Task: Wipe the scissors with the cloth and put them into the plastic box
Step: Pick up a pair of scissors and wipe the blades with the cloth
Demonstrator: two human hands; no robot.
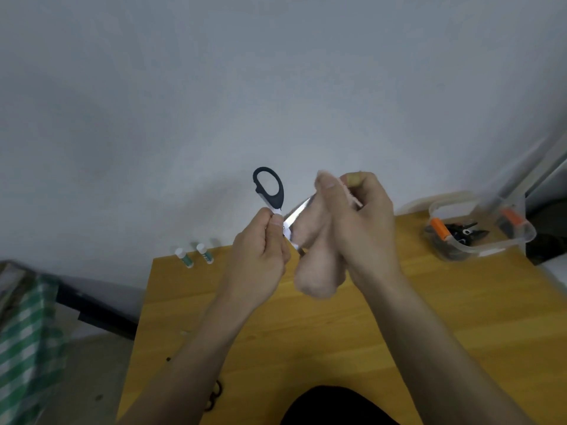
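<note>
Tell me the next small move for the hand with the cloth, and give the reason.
Probably draw the cloth along the blade toward its tip. The right hand pinches the cloth around the blade of the scissors, the left hand holds them by the handle in the air above the table, and the plastic box sits far right, so wiping seems unfinished.

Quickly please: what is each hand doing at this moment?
Left hand: grips the scissors near the handle.
Right hand: pinches the cloth around the blade.
</note>
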